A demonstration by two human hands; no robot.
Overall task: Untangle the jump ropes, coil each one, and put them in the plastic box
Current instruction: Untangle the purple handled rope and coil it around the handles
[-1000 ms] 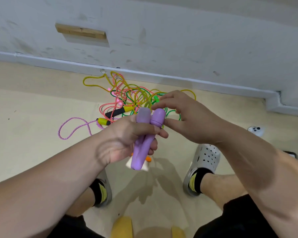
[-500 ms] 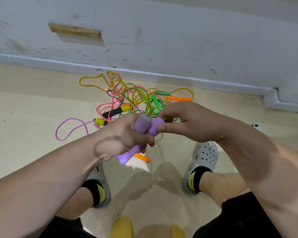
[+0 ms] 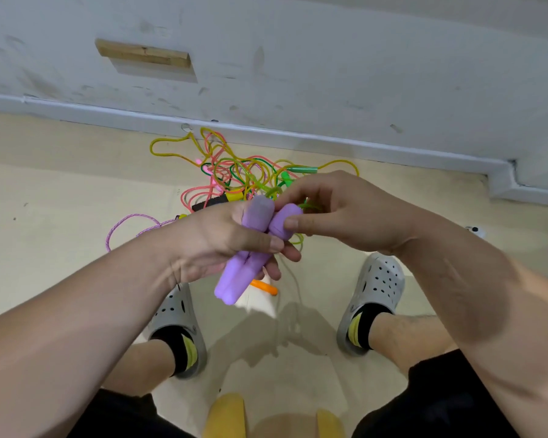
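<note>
A tangled heap of pink, yellow and green plastic jump ropes (image 3: 234, 175) is lying just beyond the left hand (image 3: 222, 245). Bare beige floor (image 3: 60, 210) is lying open to that hand's left.

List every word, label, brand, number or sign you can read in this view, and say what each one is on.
None: no readable text anywhere in the view.
The purple handles held in the left hand show plain surfaces, with no print visible.
The grey clogs, the wooden block on the wall and the small white object at the right edge carry no lettering that can be made out.
</note>
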